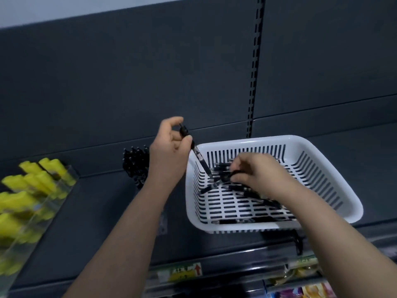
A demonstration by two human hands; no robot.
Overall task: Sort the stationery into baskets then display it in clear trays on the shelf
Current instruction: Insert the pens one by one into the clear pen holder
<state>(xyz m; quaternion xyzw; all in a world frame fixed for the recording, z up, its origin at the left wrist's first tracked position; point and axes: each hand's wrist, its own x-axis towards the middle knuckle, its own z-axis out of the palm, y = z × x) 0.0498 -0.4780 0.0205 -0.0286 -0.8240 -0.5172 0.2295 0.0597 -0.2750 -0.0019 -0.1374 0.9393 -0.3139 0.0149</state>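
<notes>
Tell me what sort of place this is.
Likely a shop aisle. The signs are a slotted shelving upright, a price label on the shelf edge, highlighters displayed in a clear tray, and pens waiting in a basket.

On the shelf [96, 211], the bare strip between the clear tray [66, 183] of yellow highlighters [32, 183] and the standing black pens [134, 162] leaves room to pass. The white basket [322, 151] takes the right part: the left hand [169, 151] with a slanted pen [194, 147] bars its left rim, the right hand [260, 171] gripping loose pens [242, 189] fills its middle, and only its right side is open. The back panel [150, 72] closes the way behind.
</notes>
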